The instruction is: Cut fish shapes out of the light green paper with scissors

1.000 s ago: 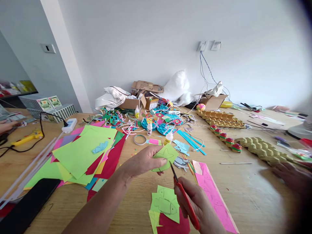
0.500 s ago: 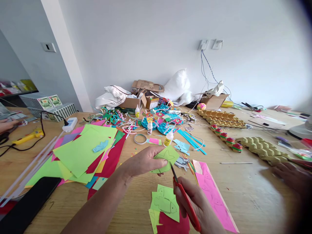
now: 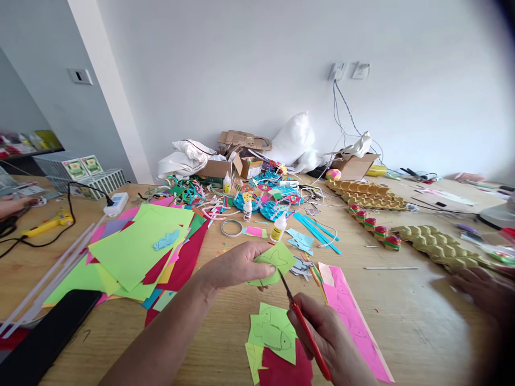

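My left hand [image 3: 245, 265] pinches a piece of light green paper [image 3: 284, 257] that bears a pencil-drawn outline. In my right hand [image 3: 314, 327] are red-handled scissors [image 3: 308, 335], their dark blades touching the paper's lower edge beside my left thumb. Below, on the table, lie more green paper pieces with fish drawings [image 3: 273, 335], overlapping a dark red sheet [image 3: 285, 370]. A pink strip [image 3: 350, 321] with faint drawn outlines is to the right of my right hand. Grey-blue paper cutouts [image 3: 301, 268] rest just behind the held paper.
Stacked coloured paper [image 3: 137, 246] with a blue fish cutout [image 3: 166, 240] spreads at left, near a black phone-like slab [image 3: 52, 332]. Glue bottles [image 3: 278, 228] and a tape roll [image 3: 232, 228] stand ahead. Egg cartons [image 3: 434, 244] lie at right, where another person's hand [image 3: 478, 289] rests.
Both hands keep nearly the same place, the scissors still at the paper's edge. The view has shifted very slightly.
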`<action>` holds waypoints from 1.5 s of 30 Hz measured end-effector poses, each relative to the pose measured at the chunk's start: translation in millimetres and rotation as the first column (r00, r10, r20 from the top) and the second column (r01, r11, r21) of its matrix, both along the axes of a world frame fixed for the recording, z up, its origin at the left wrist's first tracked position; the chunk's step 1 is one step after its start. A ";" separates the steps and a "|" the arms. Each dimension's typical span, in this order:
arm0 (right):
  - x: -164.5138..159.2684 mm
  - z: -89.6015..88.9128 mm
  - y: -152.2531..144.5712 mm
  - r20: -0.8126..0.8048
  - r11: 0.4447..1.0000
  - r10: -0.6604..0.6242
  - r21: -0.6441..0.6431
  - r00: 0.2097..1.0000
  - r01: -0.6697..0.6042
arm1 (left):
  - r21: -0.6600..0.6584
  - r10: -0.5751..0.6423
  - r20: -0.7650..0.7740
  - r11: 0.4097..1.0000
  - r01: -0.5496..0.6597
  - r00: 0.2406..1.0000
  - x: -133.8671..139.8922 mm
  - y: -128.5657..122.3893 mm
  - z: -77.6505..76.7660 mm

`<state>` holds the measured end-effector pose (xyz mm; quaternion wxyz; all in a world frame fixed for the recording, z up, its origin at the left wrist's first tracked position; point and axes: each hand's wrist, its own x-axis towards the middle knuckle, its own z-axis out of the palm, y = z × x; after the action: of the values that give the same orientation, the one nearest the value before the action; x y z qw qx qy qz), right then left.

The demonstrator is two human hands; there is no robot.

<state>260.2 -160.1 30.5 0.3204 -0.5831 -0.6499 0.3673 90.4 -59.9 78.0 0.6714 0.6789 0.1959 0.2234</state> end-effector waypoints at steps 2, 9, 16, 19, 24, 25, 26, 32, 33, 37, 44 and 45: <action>1.0 0.6 0.1 0.020 1.000 -0.003 0.003 1.000 0.003 | -0.005 -0.007 -0.012 1.000 0.007 1.000 -0.4 0.6 -0.4; 3.5 -1.5 0.9 0.027 1.000 -0.005 0.023 1.000 0.005 | 0.012 -0.004 -0.014 1.000 0.005 1.000 -0.5 2.9 -1.9; 0.6 -4.7 4.6 -0.041 1.000 0.008 -0.005 0.999 -0.008 | 0.028 0.046 -0.011 0.999 -0.045 0.999 -1.5 1.4 1.1; 0.4 -4.6 4.9 -0.053 0.999 0.026 -0.017 0.998 -0.027 | 0.032 0.039 -0.026 0.999 -0.038 0.999 -2.4 0.7 4.6; 0.7 -1.3 4.0 -0.005 0.999 0.048 -0.019 0.999 -0.048 | 0.042 0.019 -0.026 0.999 -0.018 0.999 -3.5 0.0 7.3; 0.7 -0.8 3.9 0.006 0.999 0.051 -0.019 0.999 -0.050 | 0.044 0.014 -0.020 0.999 -0.013 1.000 -3.6 -0.1 7.1; 0.7 -0.4 3.8 0.012 0.998 0.054 -0.019 0.998 -0.054 | 0.045 0.011 -0.016 0.999 -0.010 1.000 -3.5 -0.3 6.6; 0.0 -0.9 3.8 0.008 0.999 0.050 -0.002 0.999 -0.050 | 0.029 0.003 -0.012 1.000 -0.003 1.000 -2.8 0.0 2.0; 0.0 -0.8 3.7 0.009 0.999 0.049 0.001 0.999 -0.049 | 0.028 0.003 -0.013 1.000 -0.003 1.000 -2.8 0.3 1.5; 0.9 0.9 3.1 0.029 0.999 0.049 0.010 0.998 -0.049 | 0.022 -0.002 -0.030 1.000 0.002 1.000 -3.4 1.3 1.0; 4.5 3.7 2.9 0.148 0.999 0.048 0.013 0.988 -0.051 | 0.027 -0.015 -0.079 0.999 0.018 0.997 -6.2 3.5 0.2; 5.0 3.9 3.2 0.164 0.998 0.052 0.018 0.985 -0.056 | 0.026 -0.020 -0.080 0.999 0.022 0.997 -6.3 3.8 -0.3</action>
<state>265.2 -157.0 34.3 0.2626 -0.5899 -0.6936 0.3195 84.1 -56.1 77.7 0.6561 0.6983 0.2125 0.1917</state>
